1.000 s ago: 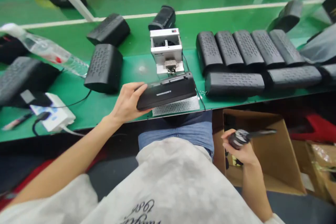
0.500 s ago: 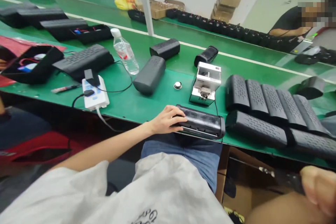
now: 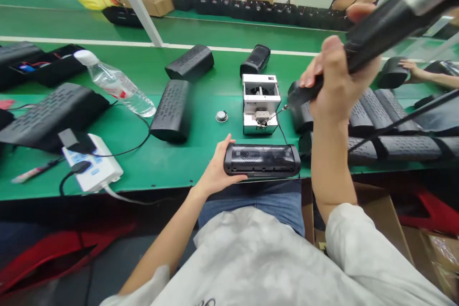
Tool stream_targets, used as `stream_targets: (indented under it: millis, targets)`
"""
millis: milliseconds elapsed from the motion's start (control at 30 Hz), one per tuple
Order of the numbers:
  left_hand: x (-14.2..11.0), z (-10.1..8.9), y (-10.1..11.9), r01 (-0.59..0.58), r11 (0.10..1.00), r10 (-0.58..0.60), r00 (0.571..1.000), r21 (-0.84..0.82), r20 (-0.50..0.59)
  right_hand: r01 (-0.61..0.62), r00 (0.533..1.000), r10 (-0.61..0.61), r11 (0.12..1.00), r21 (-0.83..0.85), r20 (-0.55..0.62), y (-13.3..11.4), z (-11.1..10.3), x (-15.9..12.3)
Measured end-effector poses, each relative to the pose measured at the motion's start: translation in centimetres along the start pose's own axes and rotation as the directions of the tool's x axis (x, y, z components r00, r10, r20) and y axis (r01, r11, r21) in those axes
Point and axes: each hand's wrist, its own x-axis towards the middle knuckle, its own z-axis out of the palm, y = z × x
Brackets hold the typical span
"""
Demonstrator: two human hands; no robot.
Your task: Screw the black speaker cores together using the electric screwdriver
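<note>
My left hand grips the left end of a black speaker with a perforated mesh face, lying at the table's front edge. Raised on the right, my right hand is wrapped round a black electric screwdriver. Its thin bit slants down to the left, close to the front of a white screw feeder that stands just behind the speaker. Whether the bit touches the feeder I cannot tell. A small round metal-rimmed part lies left of the feeder.
Black housings stand in rows on the right, partly behind my forearm. Left are a water bottle, a power strip with cables, and a marker-like tube. A grey post rises behind. Another person's hand touches a housing at far right.
My right hand has come up from below the table edge at lower right, bringing the screwdriver to the feeder. My left hand now holds the speaker's end instead of resting on top. The view has turned right.
</note>
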Motion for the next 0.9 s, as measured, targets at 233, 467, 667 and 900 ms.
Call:
stream_targets:
  millis: [233, 467, 667, 900]
  targets:
    - [-1.3, 2.6, 0.0, -0.108, 0.994, 0.109, 0.991, 0.013, -0.081, 0.04, 0.999, -0.041, 0.994, -0.102, -0.009, 3.2, 5.3, 0.8]
    - [-1.3, 2.4, -0.5, -0.01, 0.996, 0.01, 1.0, -0.084, -0.005, 0.032, 0.999, -0.036, 0.983, -0.179, -0.018, 3.9, 5.9, 0.4]
    - [-1.0, 2.2, -0.3, 0.002, 0.993, 0.0, 1.0, -0.117, 0.016, 0.053, 0.998, -0.057, 0.99, -0.134, -0.029, 3.3, 5.9, 0.4]
    - [-0.7, 2.4, -0.2, 0.005, 0.988, -0.004, 1.0, -0.155, 0.011, -0.022, 1.0, 0.022, 0.999, -0.044, -0.015, -0.7, 6.7, -0.8]
